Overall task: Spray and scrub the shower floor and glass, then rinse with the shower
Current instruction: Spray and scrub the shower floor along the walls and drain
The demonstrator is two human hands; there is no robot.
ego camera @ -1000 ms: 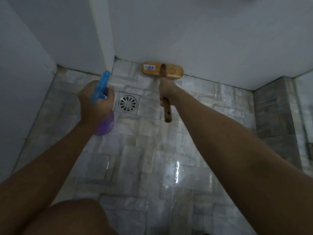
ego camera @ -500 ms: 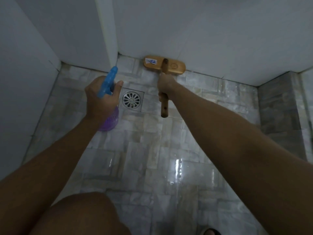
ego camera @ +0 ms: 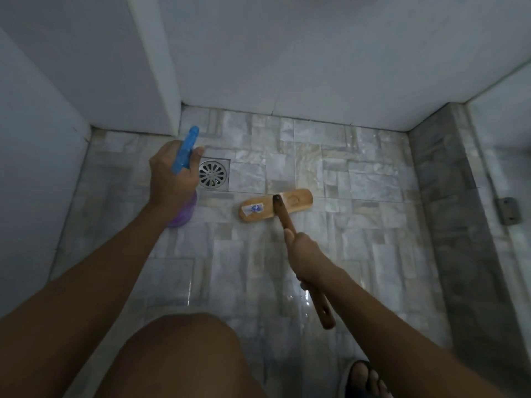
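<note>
Left hand [ego camera: 172,175] grips the bottle [ego camera: 184,156] by its neck, low by the drain [ego camera: 213,174]; right hand [ego camera: 304,254] is fisted on the brush [ego camera: 296,201] handle, the head flat on the tiles mid-floor. That floor [ego camera: 367,231] shines wet, so I'd say a hard push could skid the brush or slide the sandalled foot [ego camera: 365,379] from under the crouch

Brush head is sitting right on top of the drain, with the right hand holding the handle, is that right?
Not quite. The head view shows the brush head lying on the tiles to the right of the drain, apart from it, not on top. The right hand does hold the handle.
</note>
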